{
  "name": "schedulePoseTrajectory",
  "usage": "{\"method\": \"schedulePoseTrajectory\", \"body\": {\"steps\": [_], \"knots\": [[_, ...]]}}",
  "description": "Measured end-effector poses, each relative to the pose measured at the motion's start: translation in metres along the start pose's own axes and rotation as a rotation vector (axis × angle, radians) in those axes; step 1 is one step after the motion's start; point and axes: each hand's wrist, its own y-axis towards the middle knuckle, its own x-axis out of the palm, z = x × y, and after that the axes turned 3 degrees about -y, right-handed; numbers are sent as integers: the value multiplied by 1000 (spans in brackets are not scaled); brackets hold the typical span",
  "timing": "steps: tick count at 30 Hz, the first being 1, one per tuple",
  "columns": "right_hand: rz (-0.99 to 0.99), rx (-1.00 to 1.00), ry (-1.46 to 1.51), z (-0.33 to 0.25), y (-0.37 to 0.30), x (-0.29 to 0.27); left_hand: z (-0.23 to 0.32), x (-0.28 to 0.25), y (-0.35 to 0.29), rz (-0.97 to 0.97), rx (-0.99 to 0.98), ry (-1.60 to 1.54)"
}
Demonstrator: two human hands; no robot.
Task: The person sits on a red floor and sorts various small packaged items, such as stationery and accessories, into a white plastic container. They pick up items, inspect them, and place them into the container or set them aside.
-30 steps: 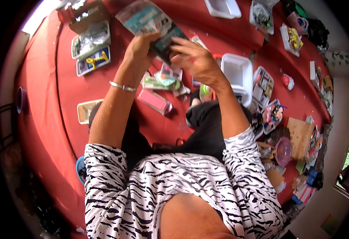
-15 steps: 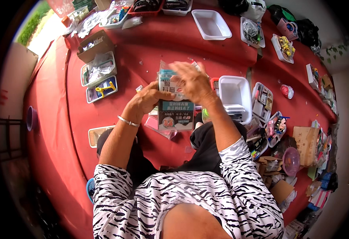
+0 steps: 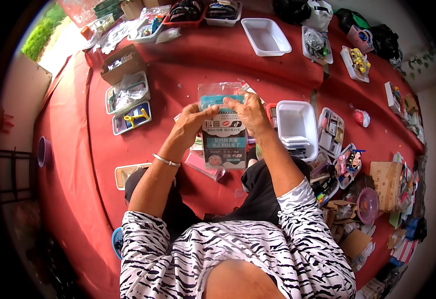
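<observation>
Between my hands is a flat printed packet point(image 3: 225, 144) in a clear plastic sleeve, coloured teal, white and dark grey. My left hand point(image 3: 194, 122) grips its left edge, thumb on the front. At the upper right, my right hand point(image 3: 250, 114) pinches the packet near its top, thumb on the front. The sleeve's clear end point(image 3: 215, 88) stands up above the printed part. Fingers behind the packet are hidden. Below and behind it, a pink flat packet point(image 3: 203, 166) lies on the red cloth, partly covered.
A white tub point(image 3: 297, 122) with flat items stands to the right, beside a tray of small goods point(image 3: 331, 130). On the left are a cardboard box point(image 3: 123, 65) and a tray holding a yellow item point(image 3: 137, 117). An empty white tray point(image 3: 266, 37) sits at the back.
My right hand has come down from its raised, blurred position over the packet and now pinches the packet's upper right. The sleeve's clear top end now shows upright.
</observation>
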Motion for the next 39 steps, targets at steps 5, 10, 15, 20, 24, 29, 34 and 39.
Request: {"method": "schedulePoseTrajectory", "body": {"steps": [5,10,15,20,24,29,34,39], "knots": [[20,-124,-163,13,0,7,6,1,18,317,428,349],[97,-137,17,12,3,0,20,-40,21,556,331,-173],[155,-48,60,7,0,-5,20,18,-7,65,38,-205],[114,-49,95,4,2,-7,9,19,-9,-78,-19,-69],[178,-193,21,-3,3,-13,6,18,-10,-92,-54,-149],[363,-52,-8,-17,12,-57,14,15,-19,-117,-84,-125],[-154,-176,-587,15,12,-12,-13,8,-8,-206,5,346],[64,-433,-1058,8,-2,18,-21,15,-11,-280,6,303]]}}
